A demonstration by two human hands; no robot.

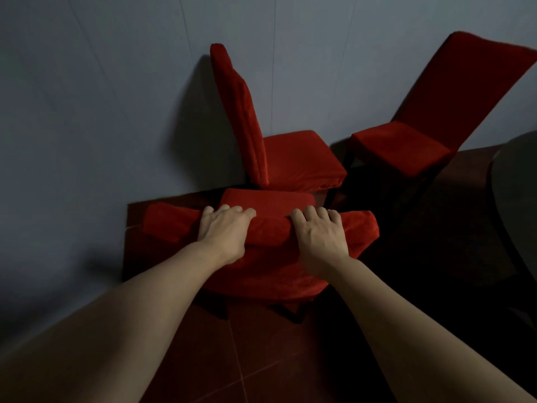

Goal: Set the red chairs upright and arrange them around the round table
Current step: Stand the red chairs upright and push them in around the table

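Both hands hold the top of the nearest red chair's backrest
The left hand point(225, 234) and right hand point(318, 237) curl their grip over the near chair point(261, 274); two more red chairs point(302, 161) stand upright by the wall point(101, 112), the round worktop point(514, 199) at right

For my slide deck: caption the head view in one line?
Both hands, left hand and right hand, grip the nearest red chair's backrest.

Chairs crowd the corner by the wall
Middle chair point(293, 161) and right chair point(406, 146) stand just beyond the near chair point(261, 228); wall point(87, 112) closes the left, tabletop point(517, 199) the right; open floor point(261, 359) lies nearest
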